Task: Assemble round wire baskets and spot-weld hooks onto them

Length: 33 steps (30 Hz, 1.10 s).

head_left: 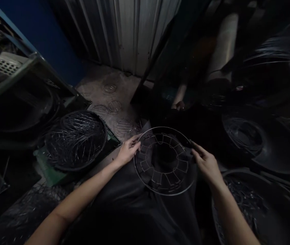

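Observation:
A round wire frame [163,194] is held out over my lap, with a wide outer ring and bent wire loops around an inner opening. On its left rim my left hand [128,150] is closed, thumb and fingers pinching the wire. My right hand [206,161] pinches the opposite side of the rim. Dark cloth [129,204] over my legs lies beneath the frame. How the inner loops join the outer ring is too dim to make out.
To the left, a black basin [75,139] full of bent wires rests on a green support [50,170]. Wire rings [114,106] lie on the floor ahead. At right are a basin [252,204] of wire pieces and a wire coil [244,134]. Dark machinery [224,44] stands ahead right.

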### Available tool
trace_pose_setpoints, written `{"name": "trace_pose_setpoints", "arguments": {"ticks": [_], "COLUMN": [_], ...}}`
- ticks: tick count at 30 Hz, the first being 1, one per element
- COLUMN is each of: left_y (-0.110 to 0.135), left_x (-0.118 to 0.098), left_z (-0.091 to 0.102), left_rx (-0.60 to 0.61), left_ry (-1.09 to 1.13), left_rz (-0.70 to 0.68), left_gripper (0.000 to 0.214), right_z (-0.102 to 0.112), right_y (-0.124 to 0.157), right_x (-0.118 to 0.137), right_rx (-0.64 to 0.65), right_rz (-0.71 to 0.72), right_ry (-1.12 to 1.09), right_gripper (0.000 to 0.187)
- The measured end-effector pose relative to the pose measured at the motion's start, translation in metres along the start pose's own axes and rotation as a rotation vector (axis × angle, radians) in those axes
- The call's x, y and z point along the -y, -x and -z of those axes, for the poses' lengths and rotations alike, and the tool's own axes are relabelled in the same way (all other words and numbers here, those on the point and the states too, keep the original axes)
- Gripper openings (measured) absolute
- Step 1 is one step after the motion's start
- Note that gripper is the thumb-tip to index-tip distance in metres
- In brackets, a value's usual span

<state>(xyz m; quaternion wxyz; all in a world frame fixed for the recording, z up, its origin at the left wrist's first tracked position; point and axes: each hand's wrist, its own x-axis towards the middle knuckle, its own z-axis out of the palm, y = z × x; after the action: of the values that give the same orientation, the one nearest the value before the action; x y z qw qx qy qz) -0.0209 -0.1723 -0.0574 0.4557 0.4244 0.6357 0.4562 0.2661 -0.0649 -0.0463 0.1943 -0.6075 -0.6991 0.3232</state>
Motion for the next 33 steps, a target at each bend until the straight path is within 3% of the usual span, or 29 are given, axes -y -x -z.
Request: {"name": "trace_pose_setpoints", "arguments": {"ticks": [2, 4, 10, 14, 21, 28, 33], "left_y": [-0.01, -0.017, -0.018, -0.016, -0.016, -0.019, -0.021], "left_x": [0.022, 0.038, 0.05, 0.056, 0.081, 0.095, 0.095], "left_z": [0.0, -0.002, -0.006, -0.007, -0.016, -0.016, -0.016], "left_rx": [-0.075, -0.053, 0.092, 0.067, -0.145, -0.195, -0.202], "left_ry": [-0.273, -0.491, -0.77, -0.781, -0.55, -0.467, -0.431], "left_rz": [-0.05, -0.042, -0.018, -0.064, -0.2, -0.247, -0.225], "left_gripper": [0.04, 0.042, 0.046, 0.047, 0.042, 0.039, 0.037], "right_z": [-0.02, -0.028, -0.023, -0.021, -0.011, -0.014, -0.016], "right_y": [-0.006, -0.009, -0.015, -0.022, -0.03, -0.034, -0.035], "right_x": [-0.003, -0.007, -0.016, -0.021, -0.026, -0.044, -0.041], "right_rx": [-0.004, 0.006, 0.168, 0.28, 0.451, 0.481, 0.475], "right_rz": [0.019, 0.037, 0.043, 0.035, 0.053, 0.013, -0.097], "right_ry": [0.122, 0.223, 0.318, 0.346, 0.264, 0.049, -0.159], "right_gripper": [0.046, 0.048, 0.049, 0.051, 0.051, 0.049, 0.044]}}
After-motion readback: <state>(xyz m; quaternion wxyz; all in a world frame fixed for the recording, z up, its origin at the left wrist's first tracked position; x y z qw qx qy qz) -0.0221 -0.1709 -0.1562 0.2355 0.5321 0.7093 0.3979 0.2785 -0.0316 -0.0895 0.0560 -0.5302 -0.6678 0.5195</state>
